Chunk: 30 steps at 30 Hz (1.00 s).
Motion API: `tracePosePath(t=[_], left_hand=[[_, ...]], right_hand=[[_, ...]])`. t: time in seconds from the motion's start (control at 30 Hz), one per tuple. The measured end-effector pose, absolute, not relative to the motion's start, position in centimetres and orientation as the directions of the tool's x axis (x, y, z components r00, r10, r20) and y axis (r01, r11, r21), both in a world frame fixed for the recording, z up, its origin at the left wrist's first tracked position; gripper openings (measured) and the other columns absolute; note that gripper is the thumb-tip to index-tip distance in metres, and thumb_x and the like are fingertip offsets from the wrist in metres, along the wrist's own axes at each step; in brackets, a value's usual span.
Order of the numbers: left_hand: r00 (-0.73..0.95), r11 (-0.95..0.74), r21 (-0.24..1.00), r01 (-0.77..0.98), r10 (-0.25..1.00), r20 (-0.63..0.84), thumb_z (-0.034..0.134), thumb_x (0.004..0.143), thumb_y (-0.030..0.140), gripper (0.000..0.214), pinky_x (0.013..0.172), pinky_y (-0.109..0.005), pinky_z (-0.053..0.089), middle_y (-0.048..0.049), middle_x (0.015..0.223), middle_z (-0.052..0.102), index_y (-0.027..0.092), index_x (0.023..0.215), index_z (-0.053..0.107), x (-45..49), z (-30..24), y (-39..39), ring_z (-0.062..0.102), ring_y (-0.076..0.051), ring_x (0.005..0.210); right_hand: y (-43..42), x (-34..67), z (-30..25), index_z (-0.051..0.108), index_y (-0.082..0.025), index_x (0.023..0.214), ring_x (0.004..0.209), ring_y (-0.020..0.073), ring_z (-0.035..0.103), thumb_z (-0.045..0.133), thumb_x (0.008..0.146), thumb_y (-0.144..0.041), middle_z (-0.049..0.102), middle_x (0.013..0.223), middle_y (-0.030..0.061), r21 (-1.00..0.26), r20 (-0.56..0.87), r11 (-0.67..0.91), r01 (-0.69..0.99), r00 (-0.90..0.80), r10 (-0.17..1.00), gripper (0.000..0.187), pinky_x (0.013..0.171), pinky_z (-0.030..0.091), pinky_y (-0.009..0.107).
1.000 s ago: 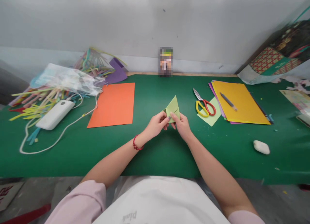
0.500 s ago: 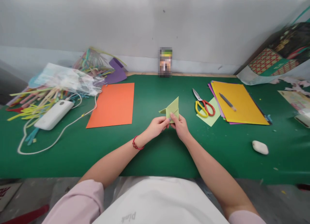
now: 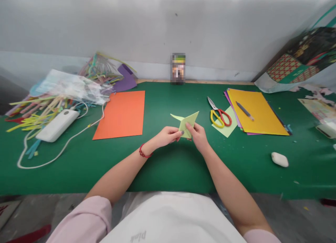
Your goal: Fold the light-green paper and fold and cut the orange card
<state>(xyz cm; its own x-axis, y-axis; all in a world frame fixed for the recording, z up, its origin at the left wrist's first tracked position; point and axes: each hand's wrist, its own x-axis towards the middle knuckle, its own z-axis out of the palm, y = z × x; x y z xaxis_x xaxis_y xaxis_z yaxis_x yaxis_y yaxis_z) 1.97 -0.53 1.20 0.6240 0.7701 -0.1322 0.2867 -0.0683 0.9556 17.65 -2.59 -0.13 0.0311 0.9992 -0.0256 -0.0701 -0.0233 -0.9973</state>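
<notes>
A folded piece of light green paper (image 3: 186, 125) is held up between both hands, over the middle of the green table. Its two pointed flaps spread upward, one to the left and one to the right. My left hand (image 3: 169, 135) pinches its lower left edge between thumb and fingers. On the lower right side, my right hand (image 3: 198, 133) grips it with the thumb pressed on the front face. The fingers behind the paper are partly hidden. Right of my hands lie scissors (image 3: 218, 114) with one yellow and one red handle, on a light green sheet (image 3: 227, 130).
An orange sheet (image 3: 122, 113) lies to the left, beside a white power bank (image 3: 57, 125) with a cable and heaped coloured strips (image 3: 26, 122). Rightward are stacked sheets topped by yellow (image 3: 258, 113), a pen (image 3: 245, 111) and a small white case (image 3: 279, 159). A pixelated phone-like object (image 3: 178, 68) stands at the wall.
The folded paper's flaps have spread further apart, the right point tipping rightward. My hands have moved slightly apart, both still on the paper. The whole view has shifted a little.
</notes>
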Motion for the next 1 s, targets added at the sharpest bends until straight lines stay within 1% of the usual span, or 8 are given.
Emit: tracePosePath(t=[0.17, 0.37, 0.5, 0.6, 0.7, 0.8, 0.9, 1.0], left_hand=[[0.552, -0.087, 0.954, 0.285, 0.829, -0.09, 0.044, 0.084, 0.048, 0.04, 0.048, -0.021, 0.032, 0.006, 0.044, 0.041, 0.017, 0.058, 0.048, 2.5, 1.0, -0.9, 0.038, -0.007, 0.043], [0.364, -0.078, 0.987, 0.144, 0.931, 0.02, 0.045, 0.085, 0.044, 0.033, 0.057, -0.023, 0.042, 0.0036, 0.054, 0.053, 0.018, 0.065, 0.046, 3.9, 0.5, -1.5, 0.051, -0.01, 0.053], [0.319, -0.193, 0.938, 0.288, 0.943, 0.096, 0.047, 0.086, 0.036, 0.034, 0.053, -0.02, 0.036, 0.0054, 0.049, 0.049, 0.018, 0.059, 0.044, 3.2, 1.0, -1.5, 0.044, -0.008, 0.047], [0.35, -0.247, 0.9, 0.36, 0.93, 0.116, 0.046, 0.086, 0.033, 0.034, 0.05, -0.02, 0.032, 0.0065, 0.046, 0.045, 0.017, 0.056, 0.042, 2.5, 1.8, -1.3, 0.04, -0.007, 0.045], [0.394, -0.255, 0.885, 0.39, 0.915, 0.09, 0.046, 0.085, 0.031, 0.035, 0.048, -0.02, 0.031, 0.0065, 0.045, 0.044, 0.018, 0.054, 0.04, 1.9, 2.9, -1.4, 0.039, -0.007, 0.044], [0.426, -0.226, 0.889, 0.399, 0.904, 0.039, 0.046, 0.083, 0.031, 0.034, 0.048, -0.021, 0.03, 0.0058, 0.045, 0.042, 0.018, 0.053, 0.039, 1.2, 3.7, -1.4, 0.039, -0.008, 0.045], [0.453, -0.159, 0.894, 0.42, 0.89, -0.055, 0.047, 0.081, 0.033, 0.033, 0.048, -0.022, 0.029, 0.0058, 0.047, 0.039, 0.018, 0.053, 0.038, 0.7, 3.5, -1.2, 0.037, -0.008, 0.046], [0.437, -0.118, 0.851, 0.512, 0.889, -0.139, 0.047, 0.08, 0.036, 0.033, 0.049, -0.023, 0.027, 0.0054, 0.048, 0.039, 0.018, 0.053, 0.042, 0.7, 2.2, -0.8, 0.036, -0.009, 0.047]], right_hand=[[-2.5, 17.4, -0.4, 0.054, -0.019, 0.062, 0.041, 0.0098, 0.043, 0.063, 0.067, -0.059, 0.047, 0.048, -0.0041, -0.994, -0.016, -0.006, -0.105, 0.094, 0.995, 0.041, 0.038, 0.033, 0.023], [-2.4, 16.3, -1.2, 0.051, -0.02, 0.065, 0.043, 0.0099, 0.043, 0.06, 0.07, -0.059, 0.047, 0.049, -0.0048, -0.984, -0.023, 0.02, -0.177, 0.237, 0.971, 0.04, 0.04, 0.035, 0.024], [-2.3, 15.9, -1.5, 0.051, -0.02, 0.069, 0.046, 0.0115, 0.048, 0.063, 0.068, -0.058, 0.049, 0.052, -0.0047, -0.969, -0.091, -0.041, -0.244, 0.196, 0.976, 0.039, 0.038, 0.035, 0.023], [-2.3, 16.1, -1.4, 0.054, -0.02, 0.081, 0.058, 0.0145, 0.057, 0.07, 0.06, -0.054, 0.06, 0.069, -0.0013, -0.966, -0.142, -0.071, -0.25, 0.279, 0.95, 0.044, 0.04, 0.041, 0.023], [-2.5, 16.6, -0.7, 0.059, -0.018, 0.087, 0.08, 0.0191, 0.064, 0.076, 0.055, -0.047, 0.067, 0.09, 0.0051, -0.982, -0.094, -0.033, -0.188, 0.329, 0.94, 0.047, 0.06, 0.052, 0.028], [-3.0, 16.8, 0.0, 0.065, -0.015, 0.082, 0.089, 0.0229, 0.066, 0.076, 0.057, -0.045, 0.071, 0.087, 0.0079, -0.98, -0.114, -0.073, -0.186, 0.222, 0.968, 0.041, 0.078, 0.053, 0.035], [-3.3, 16.9, 0.1, 0.065, -0.015, 0.083, 0.087, 0.0245, 0.068, 0.078, 0.056, -0.04, 0.073, 0.086, 0.0085, -0.942, -0.217, -0.175, -0.285, 0.123, 0.968, 0.039, 0.077, 0.055, 0.037], [-3.3, 16.9, -0.6, 0.062, -0.015, 0.082, 0.077, 0.0226, 0.07, 0.079, 0.056, -0.029, 0.073, 0.082, 0.0077, -0.917, -0.32, -0.275, -0.289, 0.122, 0.94, 0.034, 0.067, 0.059, 0.034]])
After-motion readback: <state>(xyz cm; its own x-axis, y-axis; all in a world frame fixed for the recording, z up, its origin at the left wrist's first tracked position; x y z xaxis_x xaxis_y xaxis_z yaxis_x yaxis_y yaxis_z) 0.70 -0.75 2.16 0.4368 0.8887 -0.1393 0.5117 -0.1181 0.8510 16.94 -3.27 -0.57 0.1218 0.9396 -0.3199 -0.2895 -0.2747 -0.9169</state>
